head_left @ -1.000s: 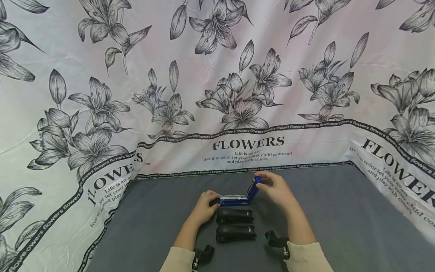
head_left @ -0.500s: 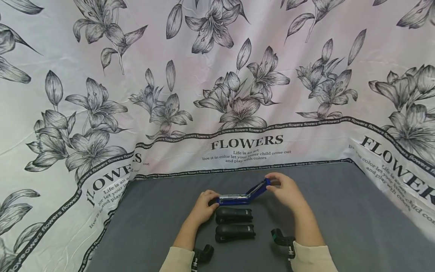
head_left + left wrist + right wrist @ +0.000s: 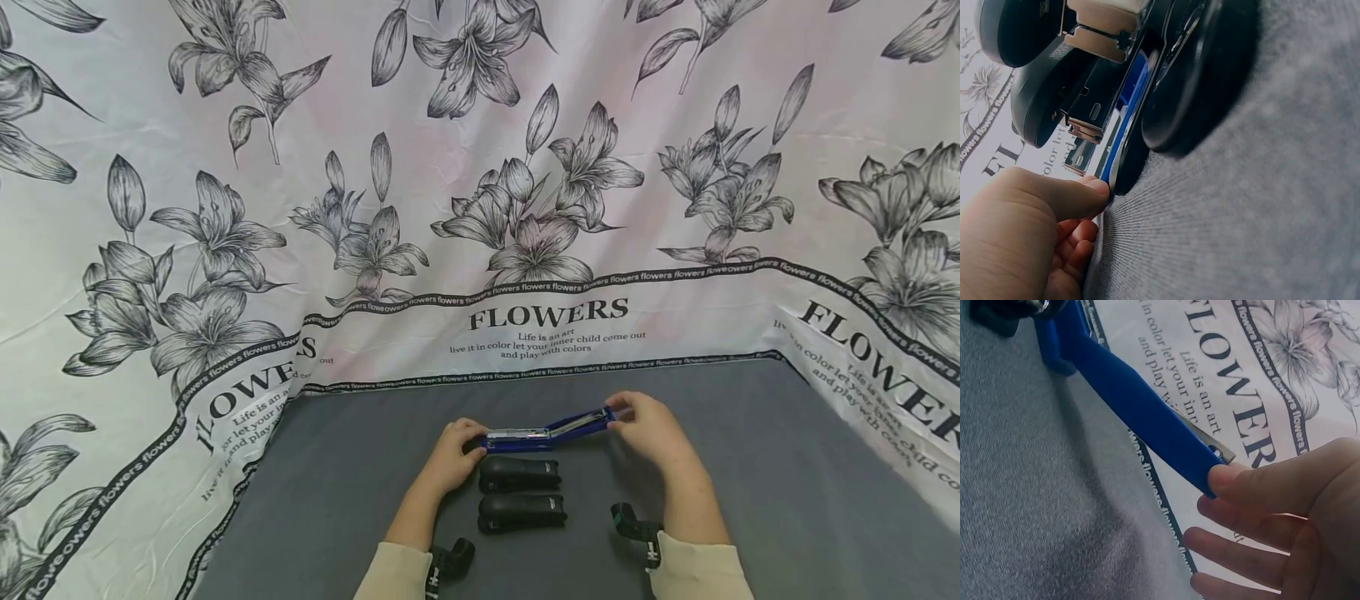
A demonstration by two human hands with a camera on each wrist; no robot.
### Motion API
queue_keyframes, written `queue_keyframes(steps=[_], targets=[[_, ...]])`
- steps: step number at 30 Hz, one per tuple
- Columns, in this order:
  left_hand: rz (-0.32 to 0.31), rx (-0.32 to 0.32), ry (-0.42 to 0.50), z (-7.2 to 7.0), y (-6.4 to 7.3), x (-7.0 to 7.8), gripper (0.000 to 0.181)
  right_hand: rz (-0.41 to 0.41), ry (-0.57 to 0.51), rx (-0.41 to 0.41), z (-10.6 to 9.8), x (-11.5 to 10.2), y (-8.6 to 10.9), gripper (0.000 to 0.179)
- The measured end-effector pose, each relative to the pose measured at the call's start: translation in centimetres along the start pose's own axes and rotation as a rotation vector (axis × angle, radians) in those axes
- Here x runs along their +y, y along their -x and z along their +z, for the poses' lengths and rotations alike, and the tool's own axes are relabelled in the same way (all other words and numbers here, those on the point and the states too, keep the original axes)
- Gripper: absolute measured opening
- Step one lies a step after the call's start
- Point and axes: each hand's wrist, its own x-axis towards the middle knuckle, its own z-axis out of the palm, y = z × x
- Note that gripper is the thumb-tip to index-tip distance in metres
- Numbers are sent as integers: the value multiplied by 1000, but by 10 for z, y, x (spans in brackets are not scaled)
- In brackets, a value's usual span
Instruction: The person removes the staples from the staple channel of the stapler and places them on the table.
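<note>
A blue stapler (image 3: 517,446) lies unfolded on the grey tabletop, its top arm swung wide to the right and its metal staple channel exposed. My left hand (image 3: 450,458) pinches the left end of its base; the left wrist view has the thumb (image 3: 1088,197) on the blue edge. With my right hand (image 3: 651,429) I pinch the free end of the raised arm, and in the right wrist view the blue arm (image 3: 1141,415) slants up from the hinge to thumb and forefinger. The other right fingers extend loosely below it.
Two black staplers (image 3: 519,474) (image 3: 521,512) lie side by side just in front of the blue one, between my forearms. Behind the grey tabletop (image 3: 360,467) hangs a white curtain (image 3: 390,342) printed with flowers, which also runs along both sides.
My right hand has moved right and down, swinging the stapler's top arm from nearly upright to a low slant. The left hand has kept its place on the base.
</note>
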Motion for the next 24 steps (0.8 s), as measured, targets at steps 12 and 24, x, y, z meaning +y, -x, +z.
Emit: queue_keyframes(steps=[12,24], targets=[[2,-6,15,-1,0,-1,26,2,16,-42,-1,7,1,30],[-3,-4,13,-1,1,1,26,-15,36,-45,-11,-4,5,45]])
